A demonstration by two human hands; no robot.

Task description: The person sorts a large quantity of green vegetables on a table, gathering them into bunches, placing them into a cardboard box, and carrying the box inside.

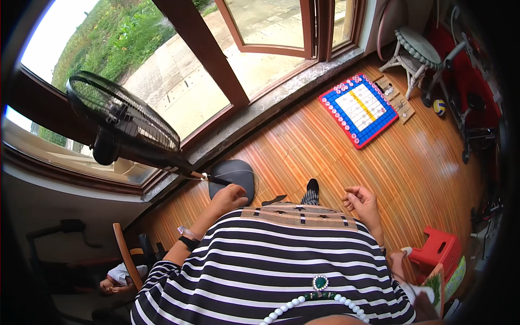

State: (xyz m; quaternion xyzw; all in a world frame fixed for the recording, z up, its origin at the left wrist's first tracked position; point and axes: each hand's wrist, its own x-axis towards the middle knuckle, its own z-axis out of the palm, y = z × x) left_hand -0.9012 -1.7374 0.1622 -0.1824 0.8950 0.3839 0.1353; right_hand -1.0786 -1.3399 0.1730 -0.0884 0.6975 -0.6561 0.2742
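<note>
My left hand is in front of my body, over the edge of the dark round base of a standing fan. Its fingers curl inward, and nothing shows in them. To the right, my right hand hangs above the wooden floor, its fingers loosely bent and apart, with nothing in them. My patterned shoe shows between the two hands. Farther off on the floor lies a game board with a red edge, a blue grid and a white centre. Several round pieces sit along it.
The black fan leans across the left, by the windows. Beyond the board stand wooden slats, a stool and a small ball. A red plastic chair is at lower right. Another person is at lower left.
</note>
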